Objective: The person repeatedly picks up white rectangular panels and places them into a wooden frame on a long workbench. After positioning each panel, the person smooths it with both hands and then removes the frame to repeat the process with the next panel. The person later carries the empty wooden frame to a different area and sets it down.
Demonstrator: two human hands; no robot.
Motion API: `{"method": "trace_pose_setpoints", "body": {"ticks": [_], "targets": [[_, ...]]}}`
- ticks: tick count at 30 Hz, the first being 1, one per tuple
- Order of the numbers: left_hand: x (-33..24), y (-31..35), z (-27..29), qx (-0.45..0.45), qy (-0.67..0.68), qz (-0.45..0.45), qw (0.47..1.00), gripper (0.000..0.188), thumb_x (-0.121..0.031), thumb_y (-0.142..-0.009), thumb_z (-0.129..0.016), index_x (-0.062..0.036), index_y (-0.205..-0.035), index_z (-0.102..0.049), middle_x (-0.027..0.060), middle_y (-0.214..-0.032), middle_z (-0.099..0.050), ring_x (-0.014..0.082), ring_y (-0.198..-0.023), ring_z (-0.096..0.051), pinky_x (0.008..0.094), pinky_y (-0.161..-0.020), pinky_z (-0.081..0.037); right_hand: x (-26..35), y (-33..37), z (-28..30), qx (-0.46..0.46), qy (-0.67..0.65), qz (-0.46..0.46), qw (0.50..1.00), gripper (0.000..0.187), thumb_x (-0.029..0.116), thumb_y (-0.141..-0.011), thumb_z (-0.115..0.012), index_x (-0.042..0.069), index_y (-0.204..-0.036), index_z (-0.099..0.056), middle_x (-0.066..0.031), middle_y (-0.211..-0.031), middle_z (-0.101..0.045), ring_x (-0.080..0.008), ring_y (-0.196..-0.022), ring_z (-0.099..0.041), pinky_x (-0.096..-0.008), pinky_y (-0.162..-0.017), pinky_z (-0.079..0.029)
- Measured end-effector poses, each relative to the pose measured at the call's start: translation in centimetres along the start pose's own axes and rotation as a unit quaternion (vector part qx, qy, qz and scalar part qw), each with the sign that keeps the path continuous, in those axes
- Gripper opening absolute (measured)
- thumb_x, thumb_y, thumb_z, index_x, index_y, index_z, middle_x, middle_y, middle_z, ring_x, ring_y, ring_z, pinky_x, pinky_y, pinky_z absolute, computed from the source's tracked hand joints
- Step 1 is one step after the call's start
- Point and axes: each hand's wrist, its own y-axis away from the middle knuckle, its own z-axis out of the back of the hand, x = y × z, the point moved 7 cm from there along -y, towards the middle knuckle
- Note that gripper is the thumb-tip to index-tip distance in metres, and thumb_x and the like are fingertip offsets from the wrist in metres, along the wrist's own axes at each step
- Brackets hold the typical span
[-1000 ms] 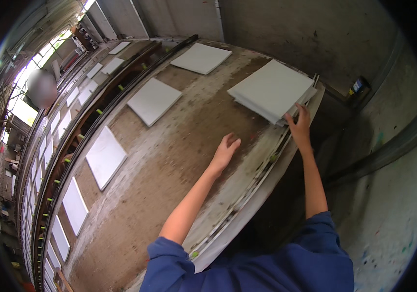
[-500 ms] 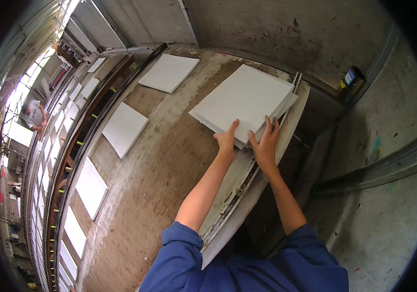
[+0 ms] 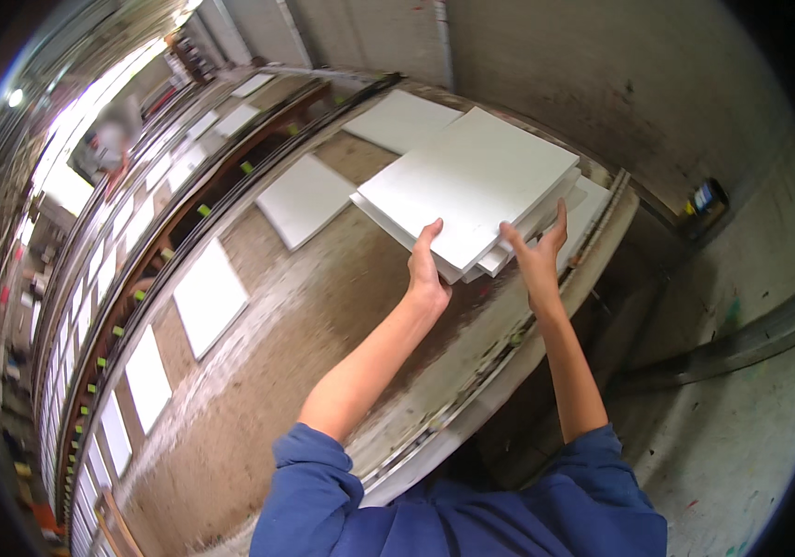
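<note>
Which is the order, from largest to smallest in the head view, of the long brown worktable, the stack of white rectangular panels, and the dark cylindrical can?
1. Long brown worktable
2. Stack of white rectangular panels
3. Dark cylindrical can
This ranks apparent size only.

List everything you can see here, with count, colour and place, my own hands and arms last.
Panel stack: one, white, between both hands; sheets not countable
Panel beside it: at least one, white, table's right end
Spread panels: at least five, white, along the near table
Farther panels: many, white, beyond the near table
Near table: one, brown and grey, centre
Tabs: several, yellow-green, along its far side
Can: one, dark with yellow, far right
Lamp: one, white, upper left
Other person: one, colours blurred, upper left
Left hand: one, bare, stack's near-left edge
Right hand: one, bare, stack's right edge
Sleeves: two, blue, bottom
</note>
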Motion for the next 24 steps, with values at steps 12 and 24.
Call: {"method": "trace_pose_setpoints", "body": {"ticks": [12, 24], "targets": [[-20.8, 27.7, 30.4, -0.101, 0.009, -0.211, 0.972, 0.079, -0.046, -0.065, -0.066, -0.0045, -0.125, -0.035, 0.0132, -0.118, -0.041, 0.0246, -0.112, -0.04, 0.0381, -0.093, -0.035, 15.9, 27.2, -27.9, 0.215, -0.229, -0.025, 0.949, 0.098, 0.009, -0.07, -0.071, 0.013, -0.14, -0.003, -0.0177, -0.136, -0.007, -0.0293, -0.125, -0.023, -0.0379, -0.098, -0.033], [-25.2, 49.4, 67.6, -0.456, 0.091, -0.443, 0.767, 0.066, -0.018, -0.071, -0.073, -0.0158, -0.128, -0.04, 0.0097, -0.122, -0.047, 0.0218, -0.113, -0.045, 0.0355, -0.097, -0.034, 13.8, 52.1, -47.7, 0.518, -0.184, -0.072, 0.832, 0.089, 0.001, -0.071, -0.059, 0.021, -0.14, -0.008, -0.0202, -0.142, -0.01, -0.0336, -0.123, -0.032, -0.0393, -0.091, -0.044]]}}
